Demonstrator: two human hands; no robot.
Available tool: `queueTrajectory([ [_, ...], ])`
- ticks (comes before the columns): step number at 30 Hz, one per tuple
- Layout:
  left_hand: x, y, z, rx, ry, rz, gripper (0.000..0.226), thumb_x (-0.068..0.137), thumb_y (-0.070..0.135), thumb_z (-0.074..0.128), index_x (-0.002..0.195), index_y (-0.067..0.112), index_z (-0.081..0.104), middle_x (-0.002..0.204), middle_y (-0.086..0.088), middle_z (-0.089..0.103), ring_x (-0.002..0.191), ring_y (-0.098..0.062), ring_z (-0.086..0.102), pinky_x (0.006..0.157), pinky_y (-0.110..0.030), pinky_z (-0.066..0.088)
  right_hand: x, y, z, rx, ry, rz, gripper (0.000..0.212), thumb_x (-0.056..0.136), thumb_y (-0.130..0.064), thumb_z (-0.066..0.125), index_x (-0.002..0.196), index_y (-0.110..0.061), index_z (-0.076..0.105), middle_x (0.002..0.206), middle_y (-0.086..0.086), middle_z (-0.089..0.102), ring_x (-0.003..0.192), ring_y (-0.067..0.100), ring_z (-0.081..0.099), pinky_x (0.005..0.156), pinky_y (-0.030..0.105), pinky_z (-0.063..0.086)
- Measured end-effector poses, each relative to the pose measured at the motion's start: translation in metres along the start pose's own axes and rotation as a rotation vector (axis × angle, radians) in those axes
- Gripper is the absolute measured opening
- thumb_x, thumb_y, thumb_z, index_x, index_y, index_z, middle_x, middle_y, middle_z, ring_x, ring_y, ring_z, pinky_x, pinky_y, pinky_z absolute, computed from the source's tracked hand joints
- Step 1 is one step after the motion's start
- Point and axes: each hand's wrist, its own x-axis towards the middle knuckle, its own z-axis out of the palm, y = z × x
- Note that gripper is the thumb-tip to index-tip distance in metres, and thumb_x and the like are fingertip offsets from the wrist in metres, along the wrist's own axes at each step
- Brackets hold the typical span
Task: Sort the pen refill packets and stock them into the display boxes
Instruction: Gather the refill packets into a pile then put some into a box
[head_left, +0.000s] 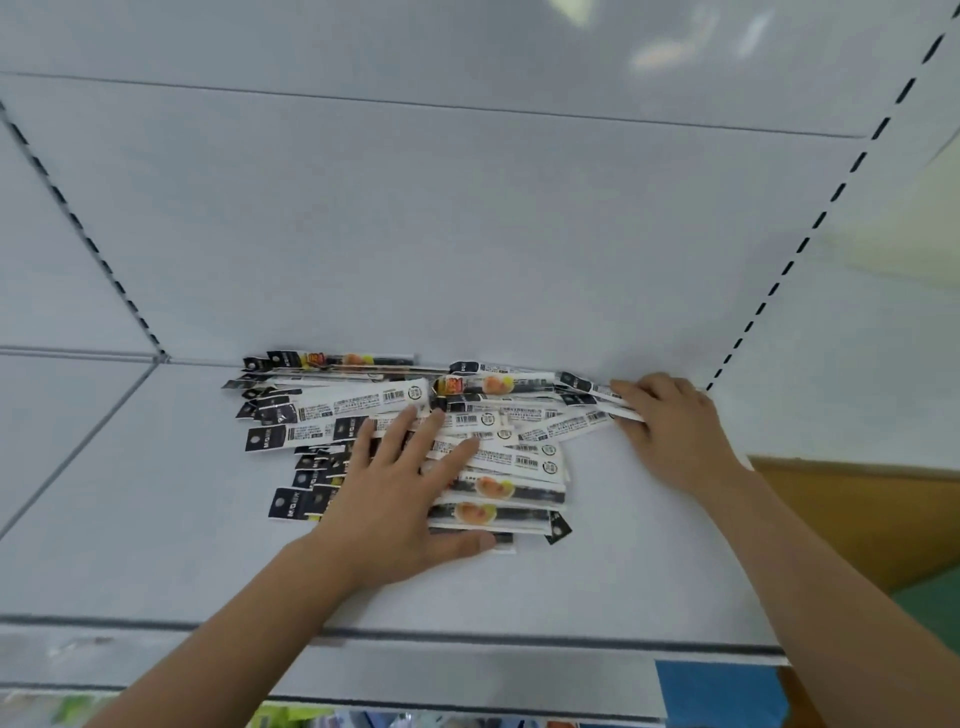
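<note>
A loose pile of pen refill packets (415, 441) lies mid-frame on the white shelf (156, 519). The left hand (400, 499) presses flat on it, fingers spread. The right hand (670, 421) pinches packets at the pile's right edge.

Bright, even, cool light fills the view, with soft glare patches on the back panel (623, 47) toward 12 o'clock. Wide-angle bending curves the shelf (156, 571) edges, and the 6 o'clock rim is blurred.
</note>
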Motion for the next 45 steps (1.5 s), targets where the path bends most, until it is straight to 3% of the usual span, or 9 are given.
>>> queueTrajectory([
  [6, 0.000, 0.001, -0.004, -0.020, -0.014, -0.023, 0.104, 0.072, 0.106, 0.018, 0.160, 0.055, -0.006, 0.175, 0.005, -0.012, 0.158, -0.023, -0.025, 0.127, -0.061, -0.007, 0.009, 0.004, -0.009, 0.054, -0.198, -0.065, 0.074, 0.089, -0.065, 0.038, 0.156, -0.035, 0.043, 0.149, -0.009, 0.048, 0.137, 0.026, 0.042, 0.110, 0.052, 0.044],
  [11, 0.005, 0.015, -0.005, -0.018, 0.076, -0.051, 0.112, 0.070, 0.107, 0.019, 0.163, 0.049, -0.002, 0.174, 0.001, -0.017, 0.157, -0.024, -0.029, 0.126, -0.063, -0.004, 0.004, 0.010, -0.001, 0.005, -0.113, -0.189, 0.061, 0.102, -0.059, 0.038, 0.146, -0.021, 0.058, 0.124, 0.001, 0.058, 0.114, 0.031, 0.055, 0.089, 0.050, 0.055],
  [16, 0.028, 0.040, -0.006, -0.001, 0.081, -0.015, 0.112, 0.072, 0.106, 0.013, 0.165, 0.044, 0.005, 0.174, 0.000, -0.017, 0.157, -0.029, -0.027, 0.124, -0.066, -0.005, -0.003, 0.004, -0.015, -0.030, -0.124, -0.210, 0.055, 0.104, -0.048, 0.046, 0.150, -0.018, 0.052, 0.124, 0.002, 0.059, 0.112, 0.029, 0.059, 0.075, 0.043, 0.057],
  [30, 0.039, 0.040, -0.003, 0.014, -0.043, 0.001, 0.106, 0.074, 0.103, 0.003, 0.163, 0.046, -0.006, 0.175, 0.004, -0.008, 0.161, -0.029, -0.011, 0.125, -0.064, -0.004, 0.002, 0.044, -0.128, 0.032, -0.081, -0.221, 0.032, 0.107, -0.037, 0.048, 0.137, -0.030, 0.058, 0.088, -0.014, 0.049, 0.072, 0.009, 0.053, 0.065, 0.034, 0.047],
  [36, 0.036, 0.049, -0.010, 0.037, 0.028, -0.016, 0.105, 0.080, 0.100, 0.008, 0.166, 0.039, 0.000, 0.175, -0.003, -0.003, 0.161, -0.031, -0.009, 0.126, -0.063, 0.000, 0.013, -0.033, -0.127, 0.154, -0.027, -0.246, 0.020, 0.107, -0.037, 0.053, 0.127, -0.039, 0.058, 0.090, -0.010, 0.055, 0.079, 0.014, 0.057, 0.071, 0.040, 0.047],
  [39, 0.018, 0.050, -0.011, -0.016, 0.362, 0.069, 0.085, 0.096, 0.082, 0.039, 0.146, 0.016, 0.057, 0.151, -0.012, 0.056, 0.142, -0.036, 0.047, 0.115, -0.054, 0.040, 0.021, -0.091, -0.088, 0.138, -0.063, -0.277, 0.040, 0.105, -0.036, 0.058, 0.145, -0.035, 0.052, 0.110, -0.004, 0.061, 0.099, 0.024, 0.061, 0.080, 0.045, 0.054],
  [41, 0.007, 0.041, -0.006, -0.011, 0.695, 0.132, 0.055, 0.100, 0.060, 0.057, 0.117, 0.010, 0.072, 0.123, -0.009, 0.069, 0.120, -0.035, 0.062, 0.100, -0.049, 0.051, 0.024, -0.123, -0.067, 0.085, -0.079, -0.324, 0.052, 0.103, -0.033, 0.060, 0.153, -0.031, 0.045, 0.123, -0.002, 0.059, 0.111, 0.025, 0.059, 0.085, 0.047, 0.055],
  [43, 0.001, 0.025, -0.007, 0.019, 0.701, 0.029, 0.056, 0.099, 0.058, 0.057, 0.127, 0.011, 0.069, 0.134, -0.012, 0.064, 0.130, -0.038, 0.057, 0.108, -0.052, 0.045, 0.025, -0.146, -0.049, 0.093, -0.115, -0.379, 0.061, 0.100, -0.031, 0.063, 0.157, -0.029, 0.041, 0.133, 0.000, 0.057, 0.121, 0.026, 0.054, 0.092, 0.047, 0.054],
  [45, 0.001, 0.009, -0.007, 0.034, 0.517, -0.088, 0.079, 0.097, 0.072, 0.043, 0.153, 0.016, 0.049, 0.162, -0.015, 0.041, 0.154, -0.038, 0.030, 0.121, -0.060, 0.028, 0.022, -0.158, -0.039, 0.112, -0.167, -0.416, 0.066, 0.100, -0.046, 0.057, 0.160, -0.026, 0.038, 0.142, 0.001, 0.052, 0.131, 0.026, 0.048, 0.103, 0.047, 0.050],
])
